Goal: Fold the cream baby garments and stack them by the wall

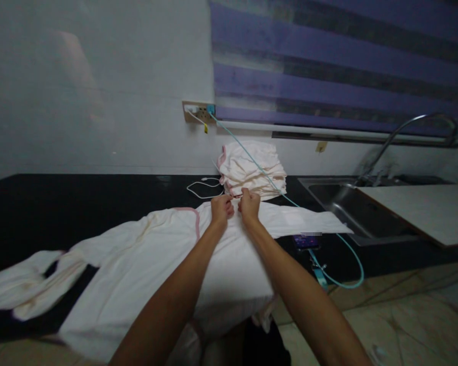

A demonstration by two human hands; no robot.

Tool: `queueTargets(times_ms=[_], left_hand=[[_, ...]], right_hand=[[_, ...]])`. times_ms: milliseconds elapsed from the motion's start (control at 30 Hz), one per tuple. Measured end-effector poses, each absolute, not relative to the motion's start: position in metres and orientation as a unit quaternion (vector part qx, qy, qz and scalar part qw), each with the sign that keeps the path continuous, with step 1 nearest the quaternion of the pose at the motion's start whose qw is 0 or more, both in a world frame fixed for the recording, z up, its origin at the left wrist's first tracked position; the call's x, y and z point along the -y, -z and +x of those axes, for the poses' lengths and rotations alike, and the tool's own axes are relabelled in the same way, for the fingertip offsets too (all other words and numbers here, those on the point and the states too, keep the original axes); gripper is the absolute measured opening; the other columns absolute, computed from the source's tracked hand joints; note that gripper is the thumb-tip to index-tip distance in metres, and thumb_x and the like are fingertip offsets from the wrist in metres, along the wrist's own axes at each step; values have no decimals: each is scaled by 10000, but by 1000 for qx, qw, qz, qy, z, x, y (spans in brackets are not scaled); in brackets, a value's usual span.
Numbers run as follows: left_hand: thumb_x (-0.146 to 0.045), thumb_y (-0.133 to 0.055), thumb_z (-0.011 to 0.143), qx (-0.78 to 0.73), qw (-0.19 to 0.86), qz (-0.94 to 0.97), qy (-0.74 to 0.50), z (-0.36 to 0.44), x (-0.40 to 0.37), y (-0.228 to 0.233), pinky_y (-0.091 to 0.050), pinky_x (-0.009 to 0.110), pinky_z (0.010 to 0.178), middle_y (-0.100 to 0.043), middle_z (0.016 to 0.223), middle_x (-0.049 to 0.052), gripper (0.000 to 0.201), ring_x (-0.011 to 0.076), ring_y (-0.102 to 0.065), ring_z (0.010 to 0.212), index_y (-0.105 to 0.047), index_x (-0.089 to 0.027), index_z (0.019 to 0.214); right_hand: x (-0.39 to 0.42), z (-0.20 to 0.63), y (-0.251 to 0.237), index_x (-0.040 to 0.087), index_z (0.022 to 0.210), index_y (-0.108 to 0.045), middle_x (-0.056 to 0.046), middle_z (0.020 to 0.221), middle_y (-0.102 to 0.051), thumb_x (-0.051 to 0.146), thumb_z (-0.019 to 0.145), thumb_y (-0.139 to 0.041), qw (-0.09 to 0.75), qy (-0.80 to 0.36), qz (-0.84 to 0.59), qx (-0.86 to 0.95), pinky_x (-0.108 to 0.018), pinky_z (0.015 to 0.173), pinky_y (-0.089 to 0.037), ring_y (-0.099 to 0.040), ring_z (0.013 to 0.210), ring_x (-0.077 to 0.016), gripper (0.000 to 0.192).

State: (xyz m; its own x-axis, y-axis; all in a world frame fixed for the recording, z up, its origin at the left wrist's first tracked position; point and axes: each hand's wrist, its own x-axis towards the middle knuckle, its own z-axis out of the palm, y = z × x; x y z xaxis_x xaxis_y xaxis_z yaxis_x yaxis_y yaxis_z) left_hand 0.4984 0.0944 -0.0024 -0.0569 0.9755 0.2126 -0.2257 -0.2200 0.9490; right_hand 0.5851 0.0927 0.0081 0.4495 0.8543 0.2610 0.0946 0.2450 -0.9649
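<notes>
Left hand [221,209] and right hand [249,204] (side by side) each pinch the far edge of the white garment [168,264] lying on the black surface [61,203].

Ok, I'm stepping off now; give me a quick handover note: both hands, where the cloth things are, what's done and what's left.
Left hand and right hand: both pinched shut, side by side, on the far edge of the pale cream pink-trimmed garment.
Garment lies spread flat on the black countertop, its near part hanging over the front edge.
Done: a folded stack of similar cream cloths sits by the wall behind the hands.
Left: this garment is still unfolded.
Note: a teal cable crosses the stack to a phone.
</notes>
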Motion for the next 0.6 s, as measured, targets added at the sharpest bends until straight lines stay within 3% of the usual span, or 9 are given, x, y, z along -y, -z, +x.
queueTargets(times_ms=[133,233,300,433,600], left_hand=[[-377,-560,722,-417,463,479,-619,491,-99,5,-218,230,414,-210,451,-93,318,83,-231,376,-317,-258,556],[-280,-593,711,-447,409,525,-598,491,-102,7,-278,248,473,-358,471,-41,288,116,-358,468,-387,-234,515],[-244,-582,737,-466,364,561,-579,492,-101,8,-333,258,538,-443,522,-13,281,137,-425,559,-415,-223,512],[-273,-475,860,-509,279,627,-519,488,-94,10,-362,296,631,-471,582,1,317,163,-455,625,-409,-229,552],[-325,-563,854,-563,168,689,-424,459,-71,-1,-427,363,794,-628,775,58,154,241,-581,805,-541,-227,737]], right_hand=[[-98,573,17,264,536,-316,60,470,-336,383,955,-460,640,-271,-563,447,-240,486,-268,-341,507,-114,459],[-94,575,20,241,520,-380,42,493,-422,429,990,-455,597,-244,-556,525,-230,522,-295,-402,532,-116,512],[-91,579,20,225,563,-468,7,565,-545,439,1048,-336,522,-187,-573,604,-232,572,-346,-489,590,-134,547],[-84,592,18,191,829,-652,-93,909,-735,345,1091,-194,390,-111,-592,696,-272,805,-456,-631,867,-188,550],[-71,591,19,114,1124,-684,-226,1268,-665,367,1026,-431,330,-96,-574,743,-439,1107,-378,-562,1238,-310,371]])
